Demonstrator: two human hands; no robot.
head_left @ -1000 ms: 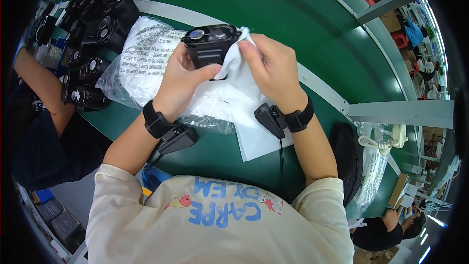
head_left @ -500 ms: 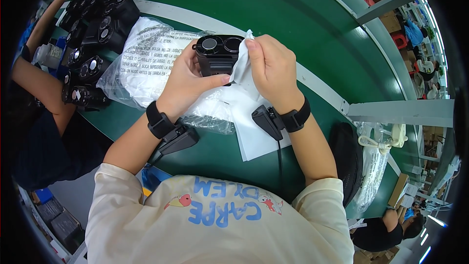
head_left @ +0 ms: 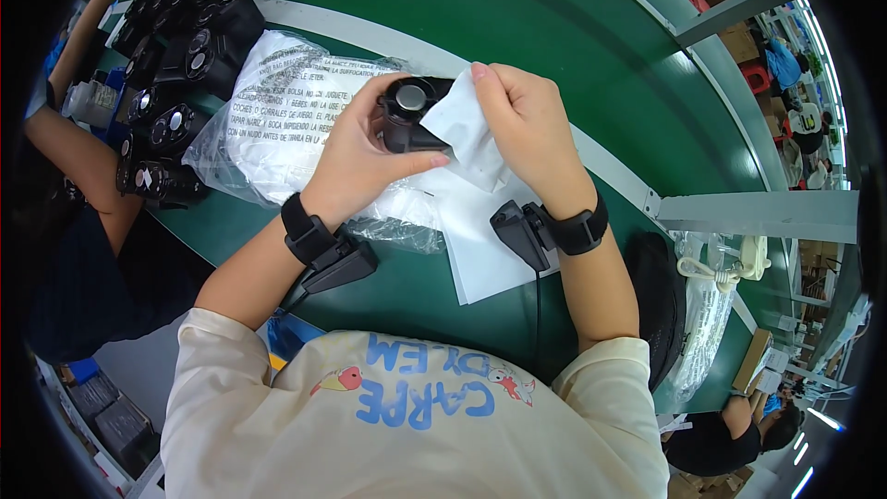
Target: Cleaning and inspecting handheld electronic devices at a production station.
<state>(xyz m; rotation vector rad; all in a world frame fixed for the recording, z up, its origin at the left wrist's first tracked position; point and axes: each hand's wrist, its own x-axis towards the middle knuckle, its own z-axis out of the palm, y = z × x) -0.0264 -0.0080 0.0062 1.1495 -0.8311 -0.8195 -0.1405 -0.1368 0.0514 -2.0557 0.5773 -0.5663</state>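
My left hand [head_left: 356, 159] is closed around the left side of a black binocular-like device [head_left: 409, 137], its thumb along the near edge. One round, silver-faced lens [head_left: 411, 96] shows on top; the device's right part is hidden under a white wiping cloth [head_left: 468, 137]. My right hand [head_left: 536, 125] pinches that cloth between thumb and fingers at its upper edge, and the cloth drapes down over the device. Beneath the hands, white sheets [head_left: 480, 263] lie on the green table. Both wrists wear black straps with small boxy units.
A clear plastic bag of white material [head_left: 277, 120] lies left of my hands. Several similar black devices [head_left: 189, 46] crowd the far left, beside another person's arm [head_left: 88, 152]. At right are a black rounded object [head_left: 654, 305], a wrapped bundle [head_left: 702, 333] and a metal post [head_left: 758, 214].
My right hand has shifted slightly right and nearer me. The cloth now spreads over the device's right lens, which showed before. The device has turned and tilted in my left hand.
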